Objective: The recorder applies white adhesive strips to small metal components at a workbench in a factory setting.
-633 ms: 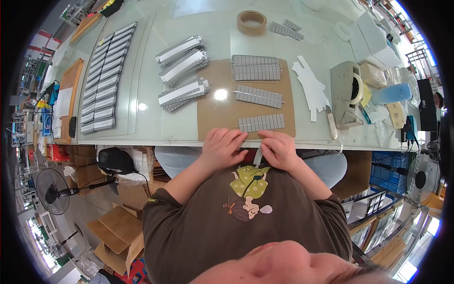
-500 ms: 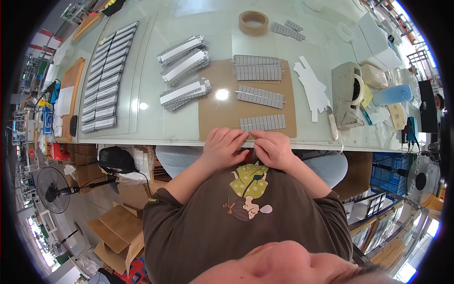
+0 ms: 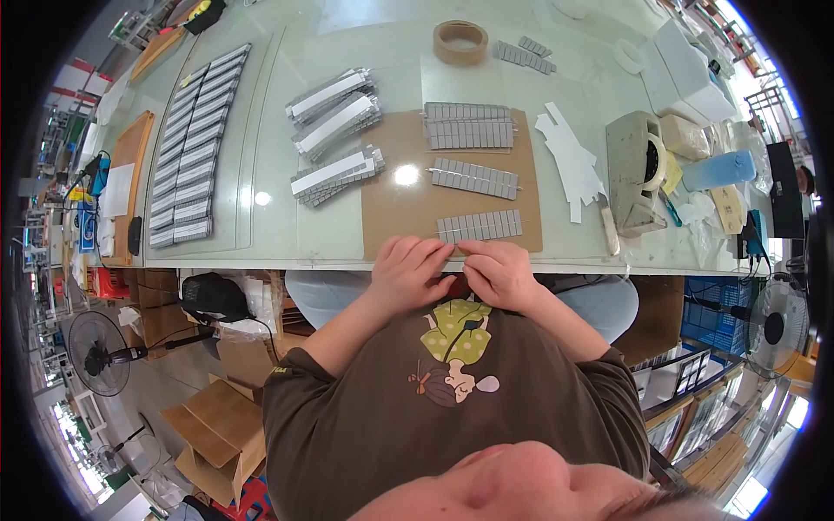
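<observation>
At the table's front edge, my left hand [image 3: 407,271] and my right hand [image 3: 500,271] are close together, fingers bent and fingertips nearly meeting. Both look closed; whatever they pinch is hidden behind the fingers or too small to name. Just beyond the fingertips, a row of small grey rectangular blocks [image 3: 479,226] lies on a brown cardboard sheet [image 3: 391,221]. Farther back on the same sheet are another grey block row [image 3: 475,179] and a doubled stack of such rows [image 3: 469,127], with thin pins sticking out of their ends.
Left of the sheet lie bundles of grey strips with white paper [image 3: 333,128]; farther left stands a long double column of strips [image 3: 195,148]. Brown tape [image 3: 460,43] sits at the back. On the right are white paper strips [image 3: 569,161], a knife [image 3: 609,227] and a tape dispenser [image 3: 634,174].
The view has shifted very slightly, moving the table things a little to the left. Both hands stay in nearly the same place and pose.
</observation>
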`<act>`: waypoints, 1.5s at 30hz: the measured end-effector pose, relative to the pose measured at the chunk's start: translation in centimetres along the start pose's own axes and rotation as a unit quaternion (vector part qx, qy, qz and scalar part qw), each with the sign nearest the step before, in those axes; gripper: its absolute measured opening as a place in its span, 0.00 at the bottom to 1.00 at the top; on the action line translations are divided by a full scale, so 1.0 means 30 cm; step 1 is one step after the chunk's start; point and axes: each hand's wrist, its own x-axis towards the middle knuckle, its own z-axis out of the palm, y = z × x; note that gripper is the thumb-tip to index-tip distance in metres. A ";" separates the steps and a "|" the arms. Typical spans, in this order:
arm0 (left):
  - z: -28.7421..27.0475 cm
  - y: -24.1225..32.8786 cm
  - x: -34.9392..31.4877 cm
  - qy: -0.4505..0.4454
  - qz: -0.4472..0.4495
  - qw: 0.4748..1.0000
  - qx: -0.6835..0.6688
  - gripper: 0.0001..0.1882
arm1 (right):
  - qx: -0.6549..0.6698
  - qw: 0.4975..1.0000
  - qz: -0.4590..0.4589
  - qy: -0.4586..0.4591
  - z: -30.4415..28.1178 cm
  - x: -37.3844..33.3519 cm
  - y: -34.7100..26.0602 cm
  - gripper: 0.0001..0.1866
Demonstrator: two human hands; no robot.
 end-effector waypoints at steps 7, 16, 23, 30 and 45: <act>0.002 -0.004 -0.006 0.003 -0.003 1.000 0.004 0.25 | 0.222 0.934 0.278 -0.019 -0.141 -0.037 -0.002 0.09; 0.010 -0.003 -0.006 0.014 -0.010 1.000 0.013 0.23 | 0.447 0.754 0.446 0.181 -0.165 0.022 0.070 0.06; 0.010 -0.004 -0.005 0.021 -0.006 1.000 0.010 0.23 | 0.343 0.771 0.514 0.154 -0.136 0.018 0.116 0.07; 0.019 -0.006 -0.014 0.024 -0.009 1.000 0.012 0.23 | 0.337 0.778 0.514 0.130 -0.118 0.013 0.125 0.09; 0.007 0.005 0.003 0.011 -0.010 1.000 0.000 0.24 | 0.324 0.778 0.518 0.144 -0.127 0.005 0.115 0.13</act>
